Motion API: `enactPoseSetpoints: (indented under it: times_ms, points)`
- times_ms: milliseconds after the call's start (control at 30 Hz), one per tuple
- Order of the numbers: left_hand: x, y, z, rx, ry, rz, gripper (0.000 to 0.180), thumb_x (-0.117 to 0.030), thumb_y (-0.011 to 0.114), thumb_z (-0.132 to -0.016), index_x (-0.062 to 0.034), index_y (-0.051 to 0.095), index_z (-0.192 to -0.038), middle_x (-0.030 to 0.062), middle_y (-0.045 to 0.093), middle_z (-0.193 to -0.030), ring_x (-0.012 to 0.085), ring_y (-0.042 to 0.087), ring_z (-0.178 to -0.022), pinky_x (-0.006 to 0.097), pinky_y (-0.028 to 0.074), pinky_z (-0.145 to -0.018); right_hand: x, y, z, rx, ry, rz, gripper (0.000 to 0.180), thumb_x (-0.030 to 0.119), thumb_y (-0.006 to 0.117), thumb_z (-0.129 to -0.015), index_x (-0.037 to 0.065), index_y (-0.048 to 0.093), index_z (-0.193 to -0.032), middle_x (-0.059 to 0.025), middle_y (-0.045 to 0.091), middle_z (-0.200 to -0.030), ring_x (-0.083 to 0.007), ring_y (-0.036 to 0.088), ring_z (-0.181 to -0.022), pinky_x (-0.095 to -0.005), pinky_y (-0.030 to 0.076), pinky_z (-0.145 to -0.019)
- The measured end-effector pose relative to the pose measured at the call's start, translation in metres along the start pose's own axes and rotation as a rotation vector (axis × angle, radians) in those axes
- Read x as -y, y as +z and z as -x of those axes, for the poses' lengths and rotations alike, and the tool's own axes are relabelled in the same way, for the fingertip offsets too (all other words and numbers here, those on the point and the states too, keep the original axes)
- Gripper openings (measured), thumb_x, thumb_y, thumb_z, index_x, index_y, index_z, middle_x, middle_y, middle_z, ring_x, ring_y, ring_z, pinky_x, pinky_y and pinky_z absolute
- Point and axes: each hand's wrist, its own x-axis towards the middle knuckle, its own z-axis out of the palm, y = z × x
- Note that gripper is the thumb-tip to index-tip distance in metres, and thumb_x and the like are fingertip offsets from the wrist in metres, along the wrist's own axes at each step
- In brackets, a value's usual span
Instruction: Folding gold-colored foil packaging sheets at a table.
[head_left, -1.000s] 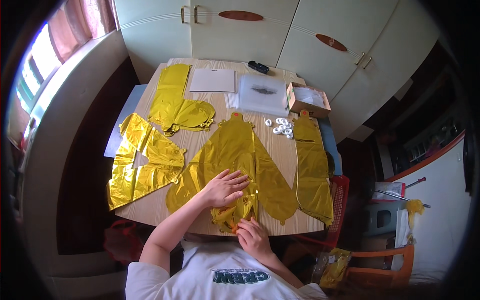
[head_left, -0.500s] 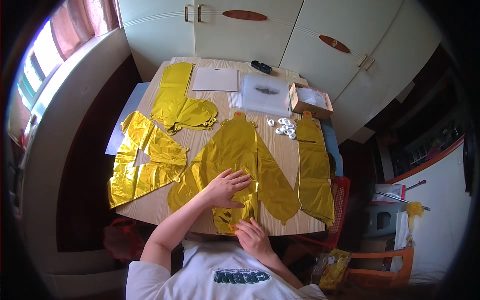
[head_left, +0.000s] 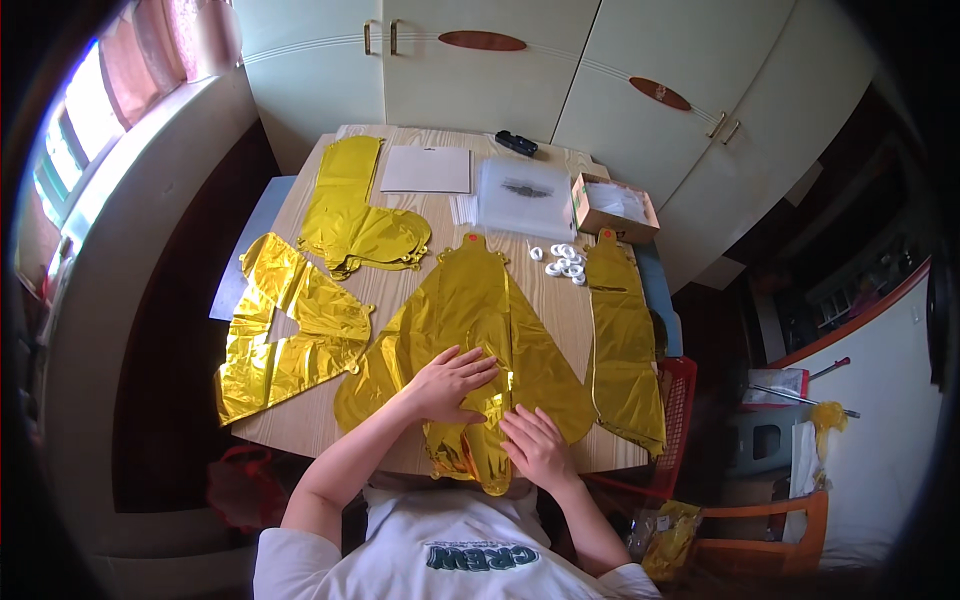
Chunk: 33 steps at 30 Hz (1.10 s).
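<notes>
Wood-grain table (head_left: 565,310): deflated gold foil balloon (head_left: 470,310) at centre, overhanging near edge; left hand (head_left: 447,386) and right hand (head_left: 538,446) flat on it, fingers extended. Cream cabinets (head_left: 480,85) beyond table, pink curtain (head_left: 150,65) left of it.

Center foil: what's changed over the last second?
The right hand let go of the near end of the foil, moving forward and right to rest on it. That end now extends past the table edge. The left hand stays on the foil; rings unmoved.
</notes>
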Motion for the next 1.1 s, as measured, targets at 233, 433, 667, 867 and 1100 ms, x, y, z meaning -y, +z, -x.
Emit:
enactPoseSetpoints:
  times_ms: [233,433,667,867,1100]
  points:
    - [0.000,0.000,0.000,-0.012,0.003,-0.010,0.089,-0.062,0.062,-0.080,-0.0121,0.037,-0.149,0.0066,0.036,-0.155,0.0281,0.029,-0.145,0.051,0.021,-0.117,-0.004,0.007,0.003,0.052,0.000,0.021,0.032,0.023,0.067,-0.088,0.007,0.066,-0.115,-0.0075,0.063,-0.125,-0.0272,0.055,-0.124,-0.0446,0.038,-0.108]
    - [0.000,0.000,0.000,-0.024,-0.003,-0.023,0.088,-0.061,0.064,-0.078,-0.0125,0.038,-0.148,0.0066,0.038,-0.154,0.0277,0.031,-0.144,0.050,0.022,-0.117,-0.006,0.007,0.004,0.095,0.036,0.032,0.039,0.031,0.066,-0.089,0.009,0.064,-0.121,-0.0059,0.059,-0.132,-0.0273,0.048,-0.130,-0.0452,0.036,-0.109]
    - [0.000,0.001,-0.001,-0.012,-0.004,-0.029,0.089,-0.063,0.062,-0.080,-0.0122,0.038,-0.149,0.0067,0.036,-0.154,0.0281,0.030,-0.144,0.050,0.022,-0.117,-0.015,0.002,-0.002,0.195,0.070,0.084,0.059,0.050,0.065,-0.085,0.010,0.060,-0.129,-0.0052,0.052,-0.141,-0.0361,0.036,-0.138,-0.0525,0.033,-0.110]
    - [-0.001,0.000,-0.001,-0.010,-0.006,-0.028,0.089,-0.062,0.063,-0.079,-0.0119,0.038,-0.148,0.0066,0.036,-0.155,0.0278,0.030,-0.144,0.050,0.022,-0.116,-0.025,0.002,-0.009,0.323,0.108,0.151,0.087,0.071,0.058,-0.078,0.013,0.048,-0.142,-0.0058,0.044,-0.149,-0.0382,0.026,-0.143,-0.0560,0.022,-0.115]
    - [-0.001,0.001,-0.001,-0.003,-0.005,-0.037,0.089,-0.063,0.062,-0.079,-0.0117,0.038,-0.149,0.0062,0.035,-0.155,0.0278,0.029,-0.145,0.050,0.022,-0.116,-0.030,0.000,-0.012,0.433,0.113,0.170,0.109,0.081,0.057,-0.068,0.013,0.036,-0.149,-0.0071,0.034,-0.155,-0.0392,0.019,-0.146,-0.0575,0.015,-0.117]
